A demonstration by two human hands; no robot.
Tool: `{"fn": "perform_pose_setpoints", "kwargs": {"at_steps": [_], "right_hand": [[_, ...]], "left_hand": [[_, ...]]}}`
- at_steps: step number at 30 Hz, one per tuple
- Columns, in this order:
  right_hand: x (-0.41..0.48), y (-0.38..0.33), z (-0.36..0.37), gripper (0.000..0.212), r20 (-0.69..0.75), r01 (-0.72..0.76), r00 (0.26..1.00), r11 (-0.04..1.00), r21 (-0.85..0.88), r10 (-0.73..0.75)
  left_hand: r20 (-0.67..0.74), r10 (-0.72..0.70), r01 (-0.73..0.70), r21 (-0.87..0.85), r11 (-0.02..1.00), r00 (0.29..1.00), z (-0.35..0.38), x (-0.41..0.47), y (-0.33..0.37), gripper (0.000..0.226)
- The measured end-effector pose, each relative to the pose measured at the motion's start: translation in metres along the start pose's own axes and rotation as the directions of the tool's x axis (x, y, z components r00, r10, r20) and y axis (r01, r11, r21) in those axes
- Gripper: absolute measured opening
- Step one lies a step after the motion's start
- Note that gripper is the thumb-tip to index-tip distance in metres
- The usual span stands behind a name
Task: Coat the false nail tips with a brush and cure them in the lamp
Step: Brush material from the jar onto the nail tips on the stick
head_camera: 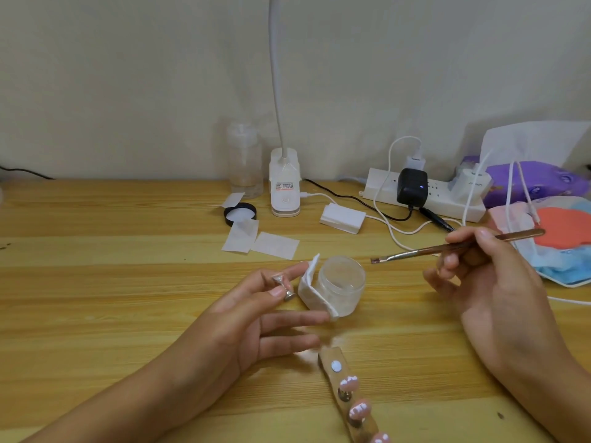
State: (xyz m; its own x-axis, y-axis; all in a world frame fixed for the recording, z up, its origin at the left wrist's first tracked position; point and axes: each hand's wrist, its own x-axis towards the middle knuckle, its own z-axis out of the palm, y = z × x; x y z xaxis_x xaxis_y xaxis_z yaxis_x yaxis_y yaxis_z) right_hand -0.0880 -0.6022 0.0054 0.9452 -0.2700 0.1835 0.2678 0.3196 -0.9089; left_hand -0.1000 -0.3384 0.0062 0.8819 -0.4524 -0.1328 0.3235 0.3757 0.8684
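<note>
My left hand point(256, 311) pinches a small metal nail stand point(283, 287) between thumb and forefinger; a nail tip on it is hard to make out. My right hand point(489, 282) holds a thin brush point(454, 244) like a pen, its flat bristle end pointing left above the table. Between the hands stands an open clear jar point(342, 284) with a folded cotton pad point(311, 287) leaning on its left side. A tan holder strip point(348, 401) near the front edge carries several pink nail tips on stands. A small white lamp point(342, 217) lies behind the jar.
At the back stand a white clip desk lamp point(284, 187), a clear bottle point(244, 161) and a black lid point(240, 213). White wipes point(260, 239) lie nearby. A power strip point(425, 195) with cables, a purple tissue pack point(537, 183) and a face mask point(556, 251) fill the right side.
</note>
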Motion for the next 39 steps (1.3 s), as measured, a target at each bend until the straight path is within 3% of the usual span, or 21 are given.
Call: {"fn": "perform_pose_setpoints", "kwargs": {"at_steps": [4, 10, 17, 28, 30, 35, 39], "right_hand": [[0.0, -0.005, 0.002, 0.023, 0.134, -0.223, 0.971, 0.947, 0.231, 0.196], [-0.001, -0.004, 0.009, 0.018, 0.26, -0.366, 0.92, 0.876, 0.314, 0.292], [-0.001, 0.0, 0.018, 0.019, 0.258, -0.392, 0.912, 0.861, 0.325, 0.318], [-0.007, 0.004, 0.025, 0.021, 0.296, -0.406, 0.9, 0.862, 0.303, 0.32], [-0.006, 0.004, 0.024, 0.02, 0.284, -0.405, 0.902, 0.864, 0.299, 0.324], [-0.008, 0.003, 0.016, 0.019, 0.268, -0.347, 0.919, 0.915, 0.204, 0.288], [-0.011, 0.001, 0.014, 0.017, 0.196, -0.267, 0.953, 0.948, 0.172, 0.233]], "left_hand": [[-0.13, 0.014, -0.013, 0.007, 1.0, 0.991, 0.0, 0.0, -0.004, 0.026], [-0.173, 0.058, -0.046, 0.072, 0.996, 0.983, 0.003, -0.001, -0.006, 0.021], [-0.142, 0.046, -0.037, 0.062, 0.997, 0.989, 0.006, -0.003, -0.004, 0.012], [-0.198, -0.062, 0.07, 0.033, 0.997, 0.978, 0.011, -0.006, 0.001, 0.033], [-0.214, -0.025, 0.036, 0.048, 0.998, 0.977, 0.011, -0.006, 0.0, 0.027], [-0.313, 0.265, -0.201, 0.223, 0.954, 0.912, 0.003, -0.01, -0.004, 0.012], [-0.169, 0.221, -0.167, 0.283, 0.945, 0.961, 0.001, -0.013, -0.005, 0.008]]}}
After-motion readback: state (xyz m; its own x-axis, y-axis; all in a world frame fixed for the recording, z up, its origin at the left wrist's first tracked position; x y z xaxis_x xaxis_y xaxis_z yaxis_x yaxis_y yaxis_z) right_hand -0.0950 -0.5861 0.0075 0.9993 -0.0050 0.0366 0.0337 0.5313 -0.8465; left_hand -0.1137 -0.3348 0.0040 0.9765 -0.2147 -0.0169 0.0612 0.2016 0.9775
